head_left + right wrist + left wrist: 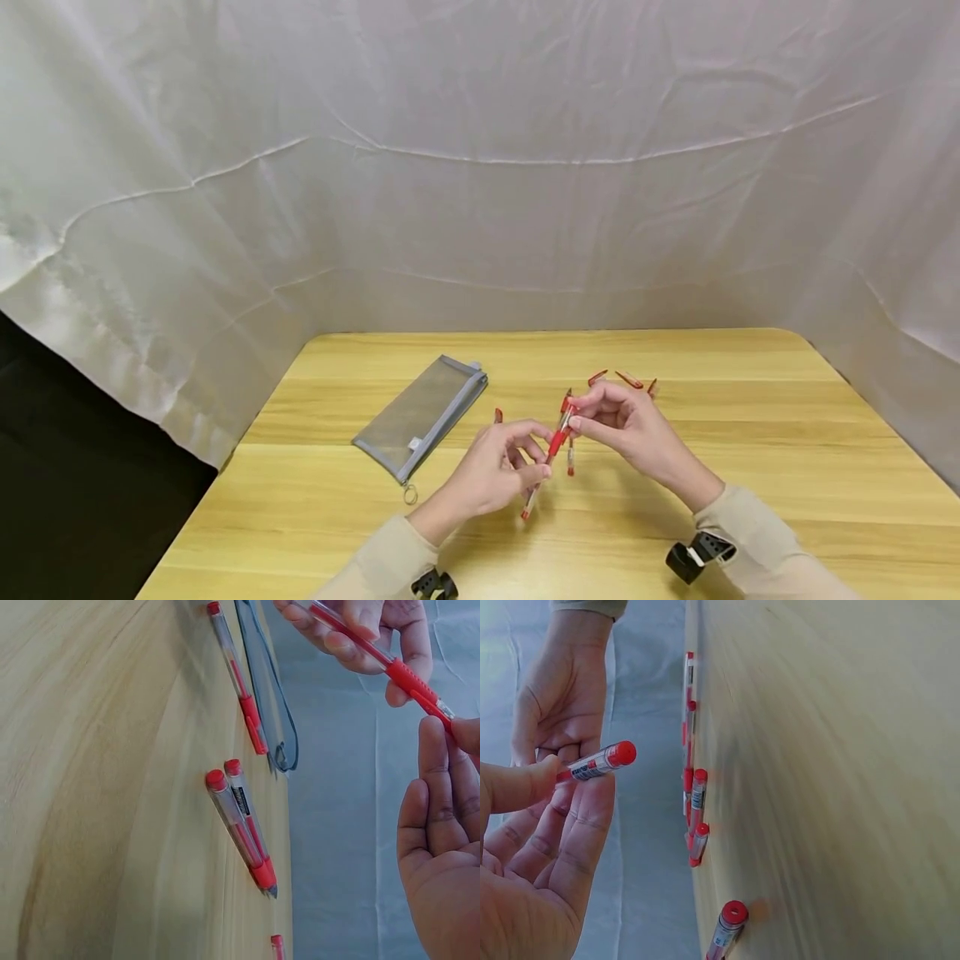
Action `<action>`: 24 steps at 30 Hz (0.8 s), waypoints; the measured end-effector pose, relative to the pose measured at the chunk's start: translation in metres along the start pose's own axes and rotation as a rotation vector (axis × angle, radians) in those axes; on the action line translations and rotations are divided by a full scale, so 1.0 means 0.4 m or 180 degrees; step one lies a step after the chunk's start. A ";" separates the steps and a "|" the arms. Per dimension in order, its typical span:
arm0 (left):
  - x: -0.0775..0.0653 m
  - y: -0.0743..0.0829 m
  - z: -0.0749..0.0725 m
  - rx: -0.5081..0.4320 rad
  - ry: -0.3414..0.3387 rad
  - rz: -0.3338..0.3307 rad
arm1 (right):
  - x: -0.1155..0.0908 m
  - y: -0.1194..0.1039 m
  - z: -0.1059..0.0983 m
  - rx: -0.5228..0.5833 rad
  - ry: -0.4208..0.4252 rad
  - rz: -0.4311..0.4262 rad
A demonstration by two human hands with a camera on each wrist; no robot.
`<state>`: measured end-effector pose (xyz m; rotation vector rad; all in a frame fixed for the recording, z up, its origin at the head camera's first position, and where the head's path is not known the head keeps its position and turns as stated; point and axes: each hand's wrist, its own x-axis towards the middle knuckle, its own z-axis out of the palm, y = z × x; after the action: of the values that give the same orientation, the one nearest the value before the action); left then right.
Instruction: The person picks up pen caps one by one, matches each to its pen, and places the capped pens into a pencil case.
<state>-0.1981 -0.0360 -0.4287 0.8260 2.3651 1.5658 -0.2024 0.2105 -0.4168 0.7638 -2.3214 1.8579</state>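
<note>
Above the surface [787,450], the left hand [487,473] pinches the barrel of a red pen [557,442] and the right hand [633,425] its front end, the work seemingly partway: another pen [234,667] looks capped, two nearby pens [232,814] look uncapped, and none shows inside the pouch [420,408].

And here's the table [300,517], pale wood-grained top, far corners rounded! On its left lies a grey mesh pouch [420,408], zip edge facing right, ring [410,494] at the near end. Just right, a lone red pen [234,667]; then two red pens [241,825] side by side; three small red pieces [628,380] farther off, slightly right.
</note>
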 end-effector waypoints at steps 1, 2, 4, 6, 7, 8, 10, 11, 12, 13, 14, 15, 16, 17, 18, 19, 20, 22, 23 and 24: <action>0.001 -0.001 0.000 0.0017 0.0004 0.0012 | 0.001 0.001 0.000 -0.0020 0.0016 -0.0003; 0.002 -0.001 0.000 0.0032 0.0004 0.0018 | 0.002 0.002 0.001 -0.0034 0.0029 0.0001; 0.004 -0.003 0.001 0.0017 -0.0001 0.0011 | 0.003 0.005 0.001 -0.0059 0.0061 0.0029; 0.006 -0.002 0.003 -0.0006 -0.0007 0.0015 | 0.003 0.008 0.002 -0.0076 0.0099 0.0076; 0.007 -0.002 0.004 -0.0019 -0.0010 0.0016 | 0.003 0.010 0.002 -0.0083 0.0116 0.0107; 0.007 -0.002 0.005 -0.0035 -0.0011 0.0017 | 0.003 0.012 0.002 -0.0081 0.0130 0.0140; 0.008 -0.002 0.007 -0.0060 -0.0019 0.0032 | 0.003 0.017 0.004 -0.0083 0.0150 0.0188; 0.009 -0.002 0.008 -0.0057 -0.0027 0.0039 | 0.004 0.019 0.004 -0.0082 0.0148 0.0202; 0.008 -0.002 0.009 -0.0056 -0.0038 0.0039 | 0.004 0.022 0.005 -0.0082 0.0145 0.0208; 0.008 -0.003 0.010 -0.0063 -0.0049 0.0037 | 0.004 0.025 0.006 -0.0088 0.0136 0.0200; 0.008 -0.004 0.010 -0.0054 -0.0062 0.0029 | 0.004 0.028 0.007 -0.0092 0.0129 0.0186; 0.007 -0.005 0.011 -0.0050 -0.0081 0.0017 | 0.004 0.030 0.008 -0.0104 0.0122 0.0165; 0.007 -0.005 0.011 -0.0041 -0.0095 0.0005 | 0.004 0.032 0.009 -0.0113 0.0114 0.0152; 0.006 -0.005 0.011 -0.0040 -0.0105 -0.0016 | 0.004 0.034 0.010 -0.0122 0.0108 0.0144; 0.006 -0.006 0.011 -0.0037 -0.0106 -0.0028 | 0.004 0.035 0.012 -0.0122 0.0107 0.0146; 0.006 -0.007 0.010 -0.0040 -0.0109 -0.0037 | 0.003 0.036 0.013 -0.0127 0.0101 0.0160; 0.006 -0.007 0.010 -0.0037 -0.0113 -0.0049 | 0.002 0.036 0.014 -0.0140 0.0092 0.0179; 0.007 -0.007 0.009 -0.0044 -0.0105 -0.0054 | -0.001 0.036 0.015 -0.0174 0.0072 0.0224; 0.007 -0.007 0.009 -0.0029 -0.0098 -0.0064 | -0.002 0.036 0.016 -0.0195 0.0057 0.0235; 0.007 -0.008 0.008 -0.0018 -0.0095 -0.0068 | -0.003 0.036 0.016 -0.0227 0.0036 0.0249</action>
<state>-0.2002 -0.0328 -0.4325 0.8146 2.3399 1.5406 -0.2057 0.2070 -0.4318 0.6620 -2.4294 1.7928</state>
